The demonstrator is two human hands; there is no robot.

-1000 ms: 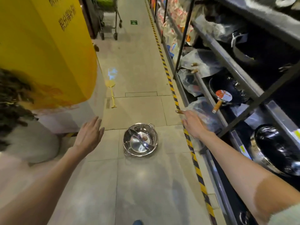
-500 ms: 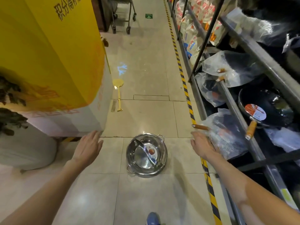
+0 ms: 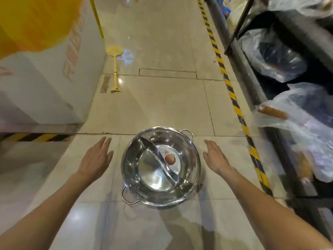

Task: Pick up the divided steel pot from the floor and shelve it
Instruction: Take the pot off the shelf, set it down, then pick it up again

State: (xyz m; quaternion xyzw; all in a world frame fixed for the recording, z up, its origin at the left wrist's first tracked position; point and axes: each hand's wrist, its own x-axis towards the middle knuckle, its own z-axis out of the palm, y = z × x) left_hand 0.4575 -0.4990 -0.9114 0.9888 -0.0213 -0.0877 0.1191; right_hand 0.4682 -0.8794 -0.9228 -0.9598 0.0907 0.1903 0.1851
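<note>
Your empty, spread left hand (image 3: 96,160) and right hand (image 3: 215,158) flank the round divided steel pot (image 3: 161,166) without touching; its curved divider runs far-left to near-right.

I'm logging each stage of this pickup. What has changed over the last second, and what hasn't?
Both hands have come down and inward: the left hand and right hand now flank the round divided steel pot, palms open, touching nothing. The right hand has left the shelf side. The view has closed in on the pot. Nothing was grasped or released. The pot sits where it was on the tiled floor, as does the yellow long-handled swatter.
</note>
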